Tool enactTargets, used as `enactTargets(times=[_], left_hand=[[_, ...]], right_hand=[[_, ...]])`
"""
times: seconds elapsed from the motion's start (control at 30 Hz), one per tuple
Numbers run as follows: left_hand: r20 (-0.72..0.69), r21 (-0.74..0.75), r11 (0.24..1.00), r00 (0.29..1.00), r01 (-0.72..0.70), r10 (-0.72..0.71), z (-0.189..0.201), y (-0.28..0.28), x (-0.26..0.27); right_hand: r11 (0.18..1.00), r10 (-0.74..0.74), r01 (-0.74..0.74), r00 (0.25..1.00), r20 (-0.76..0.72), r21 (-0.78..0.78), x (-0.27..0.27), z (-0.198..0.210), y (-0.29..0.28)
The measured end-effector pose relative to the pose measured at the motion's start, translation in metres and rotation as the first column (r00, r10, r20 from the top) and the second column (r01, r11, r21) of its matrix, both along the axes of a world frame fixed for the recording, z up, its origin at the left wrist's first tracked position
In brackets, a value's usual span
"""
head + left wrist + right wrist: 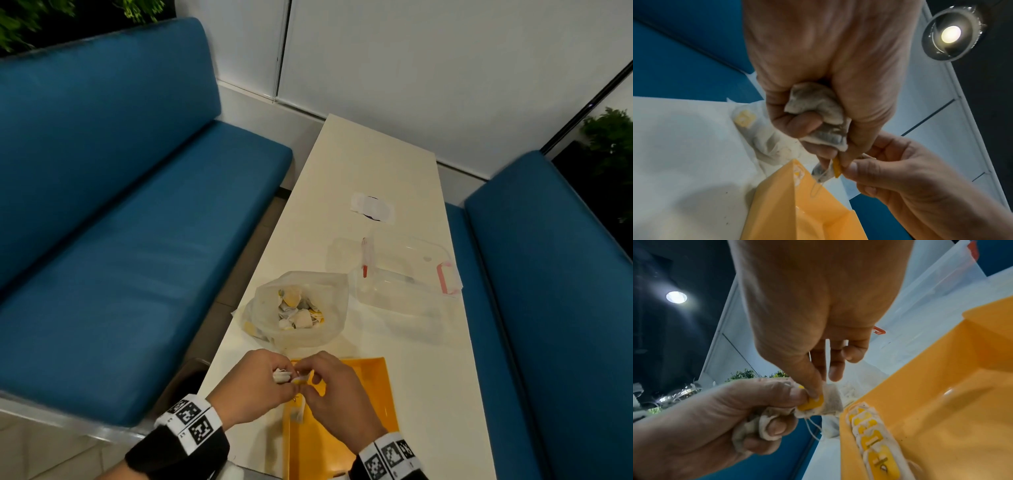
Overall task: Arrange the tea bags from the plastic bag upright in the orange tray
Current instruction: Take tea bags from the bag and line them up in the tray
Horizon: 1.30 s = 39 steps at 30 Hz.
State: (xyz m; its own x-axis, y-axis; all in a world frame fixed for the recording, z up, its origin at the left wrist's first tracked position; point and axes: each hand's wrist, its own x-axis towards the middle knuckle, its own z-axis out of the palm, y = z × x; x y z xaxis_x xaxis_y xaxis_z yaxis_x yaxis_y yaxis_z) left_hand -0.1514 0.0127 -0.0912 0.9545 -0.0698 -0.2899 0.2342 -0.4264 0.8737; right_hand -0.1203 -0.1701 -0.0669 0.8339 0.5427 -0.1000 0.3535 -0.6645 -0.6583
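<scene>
The left hand [818,73] is clutching a crumpled bunch of tea bags [818,116], count unclear. The right hand [818,305] is pinching one tea bag's yellow tag [812,404] between thumb and forefinger, above the orange tray's [370,404] 10 o'clock corner. About four bags are standing in a row [873,439] along its left wall. One plastic bag [294,308] is sitting at 12 o'clock of the tray.

Black sleeves [178,455], marker-printed white wristbands [190,419]
</scene>
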Motion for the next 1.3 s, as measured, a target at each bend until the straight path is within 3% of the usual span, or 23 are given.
enactTargets(times=[0.13, 0.2, 0.5, 0.6, 0.73, 0.9, 1.13, 1.3], left_hand=[[0.047, -0.086, 0.996, 0.999, 0.008, -0.004, 0.001, 0.001, -0.001], [0.065, -0.097, 0.995, 0.997, -0.023, 0.029, -0.001, 0.001, -0.003], [0.033, -0.046, 0.999, 0.999, 0.008, -0.006, -0.009, -0.004, -0.005], [0.002, -0.016, 0.998, 0.998, -0.062, 0.062, -0.017, 0.0, -0.006], [-0.054, -0.049, 0.993, 0.993, -0.109, 0.107, -0.026, 0.007, -0.01], [-0.076, -0.045, 0.999, 0.997, -0.026, 0.023, -0.033, 0.004, -0.014], [-0.104, 0.026, 0.999, 0.994, 0.035, -0.032, -0.038, -0.001, -0.015], [-0.098, -0.025, 1.0, 0.995, 0.015, -0.018, -0.041, -0.003, -0.016]], right_hand=[[0.957, -0.194, 0.225, 0.966, -0.173, 0.181, 0.003, 0.002, -0.005], [0.928, -0.219, 0.291, 0.931, -0.291, 0.233, 0.004, 0.003, -0.007], [0.931, -0.198, 0.287, 0.916, -0.35, 0.225, 0.005, 0.001, -0.013], [0.916, -0.24, 0.343, 0.884, -0.4, 0.207, 0.01, -0.005, -0.022], [0.952, -0.239, 0.295, 0.876, -0.419, 0.075, 0.009, -0.016, -0.034], [0.973, -0.215, 0.228, 0.847, -0.486, -0.034, 0.002, -0.025, -0.038], [0.993, -0.12, 0.071, 0.673, -0.729, -0.098, 0.002, -0.031, -0.035], [0.979, -0.205, 0.127, 0.646, -0.735, -0.162, 0.0, -0.049, -0.023]])
